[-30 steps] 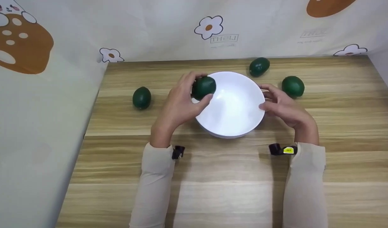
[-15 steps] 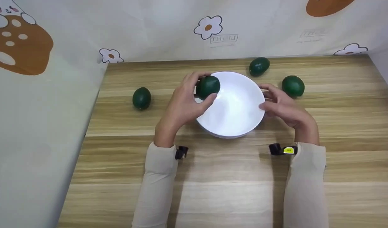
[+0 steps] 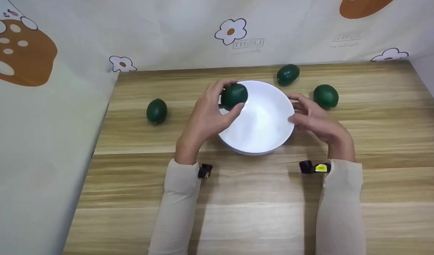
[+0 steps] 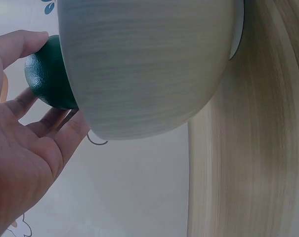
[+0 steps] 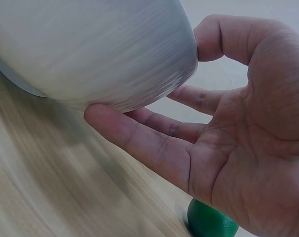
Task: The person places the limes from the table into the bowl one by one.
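Note:
A white bowl (image 3: 259,120) stands on the wooden table. Over its left rim, my left hand (image 3: 210,113) grips a dark green, smooth fruit (image 3: 234,96) with a pointed tip, thumb on the near side and fingers round the far side. In the left wrist view the bowl's wall covers part of that fruit (image 4: 48,71). At the opposite side, my right hand (image 3: 314,118) holds the bowl, its thumb at the rim. The right wrist view shows the right fingers (image 5: 149,145) spread against the outer wall of the bowl (image 5: 95,49).
Three similar green fruits lie on the table: one fruit (image 3: 156,111) left of the bowl, another fruit (image 3: 288,74) behind it, and a third fruit (image 3: 326,96) beyond my right hand. A patterned cloth (image 3: 174,35) hangs along the table's back edge.
My left hand has shifted a little to the right, carrying the green fruit further over the bowl. My right hand and the bowl have kept their place.

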Motion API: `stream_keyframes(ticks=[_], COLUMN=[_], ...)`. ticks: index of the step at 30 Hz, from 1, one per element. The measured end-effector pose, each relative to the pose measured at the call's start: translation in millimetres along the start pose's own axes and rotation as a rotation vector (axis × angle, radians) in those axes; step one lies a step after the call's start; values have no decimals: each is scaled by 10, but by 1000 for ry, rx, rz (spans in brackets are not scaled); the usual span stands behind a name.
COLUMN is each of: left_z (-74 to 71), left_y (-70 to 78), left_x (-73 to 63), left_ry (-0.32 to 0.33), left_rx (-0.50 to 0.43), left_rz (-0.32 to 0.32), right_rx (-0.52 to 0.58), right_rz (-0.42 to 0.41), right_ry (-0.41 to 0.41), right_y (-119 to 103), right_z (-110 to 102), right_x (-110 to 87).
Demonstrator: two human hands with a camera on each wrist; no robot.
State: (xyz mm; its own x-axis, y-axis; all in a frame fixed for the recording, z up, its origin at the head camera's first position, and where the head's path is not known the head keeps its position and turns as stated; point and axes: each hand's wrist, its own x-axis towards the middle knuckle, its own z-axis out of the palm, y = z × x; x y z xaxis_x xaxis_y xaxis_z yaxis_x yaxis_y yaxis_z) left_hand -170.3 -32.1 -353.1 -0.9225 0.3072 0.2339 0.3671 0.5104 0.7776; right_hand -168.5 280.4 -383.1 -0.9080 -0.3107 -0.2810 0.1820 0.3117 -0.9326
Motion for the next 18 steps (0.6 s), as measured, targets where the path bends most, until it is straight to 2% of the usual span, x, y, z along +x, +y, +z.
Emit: stream_keyframes(ticks=[11, 18], left_z=[25, 29], left_y=[6, 10], left_x=[22, 39], left_ry=[16, 7], left_rx=[7, 12], left_rz=[6, -22], right_rx=[-8, 2], right_rz=[-11, -4], right_ry=[2, 2], right_y=[13, 27], right_z=[-3, 1], right_x=[20, 32])
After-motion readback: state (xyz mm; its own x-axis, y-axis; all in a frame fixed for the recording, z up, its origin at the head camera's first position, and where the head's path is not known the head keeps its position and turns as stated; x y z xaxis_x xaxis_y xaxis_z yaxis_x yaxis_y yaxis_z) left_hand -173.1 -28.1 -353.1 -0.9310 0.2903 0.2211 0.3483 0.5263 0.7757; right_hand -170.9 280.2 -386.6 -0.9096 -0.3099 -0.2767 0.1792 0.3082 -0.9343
